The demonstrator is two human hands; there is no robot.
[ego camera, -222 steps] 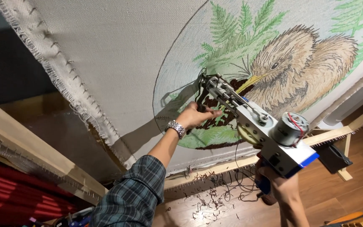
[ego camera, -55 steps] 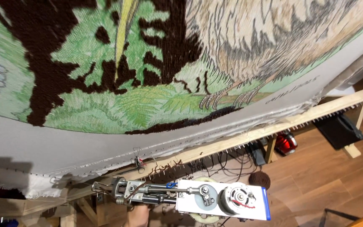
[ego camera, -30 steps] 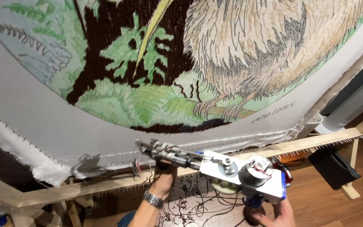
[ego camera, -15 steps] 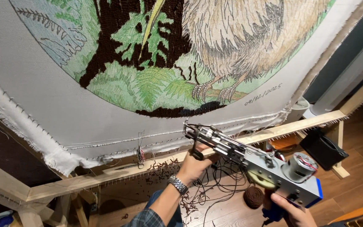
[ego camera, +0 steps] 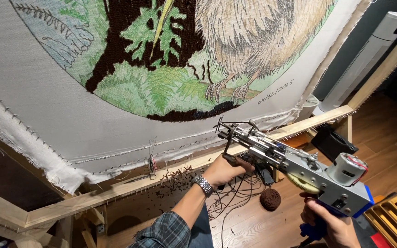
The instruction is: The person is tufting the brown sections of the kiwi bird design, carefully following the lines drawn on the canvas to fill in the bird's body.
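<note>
Tufting gun (ego camera: 295, 167) below the stretched cloth (ego camera: 93, 128) | left hand (ego camera: 224, 170) closed round its front handle | right hand (ego camera: 329, 222) clasping its blue rear grip

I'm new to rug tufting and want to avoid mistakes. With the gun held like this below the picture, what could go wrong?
The left hand grips the front handle right behind the tufting gun needle, so fingers may be near moving parts. The needle tip points at bare cloth near the stretched edge; a slip could tear it. Loose yarn trails under the gun and might snag.
</note>
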